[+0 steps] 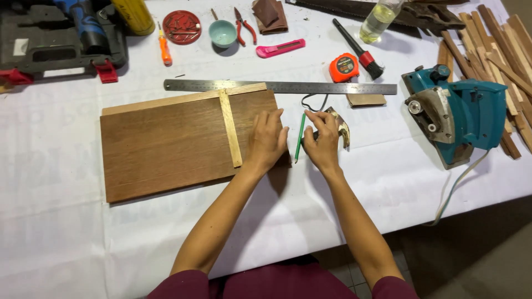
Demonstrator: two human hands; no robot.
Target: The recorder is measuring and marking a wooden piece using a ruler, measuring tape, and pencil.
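Two hands, the left hand (266, 138) and the right hand (323, 138), are over the counter (66, 232). There is one brown wooden board (166, 144) with two pale wooden strips (230, 128) on it, one steel ruler (332, 88), one green pencil (300, 135) and one hammer (341, 127). Far side: one orange tape measure (343, 67), one pink utility knife (280, 48), one pair of red pliers (244, 26), one orange screwdriver (165, 50), one teal bowl (223, 32), one black brush (360, 51), one bottle (379, 19). Right: one teal power tool (465, 113) and a pile of wooden sticks (501, 50) too many to count.

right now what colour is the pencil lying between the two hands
Green: the pencil shows best in the head view, its only view.
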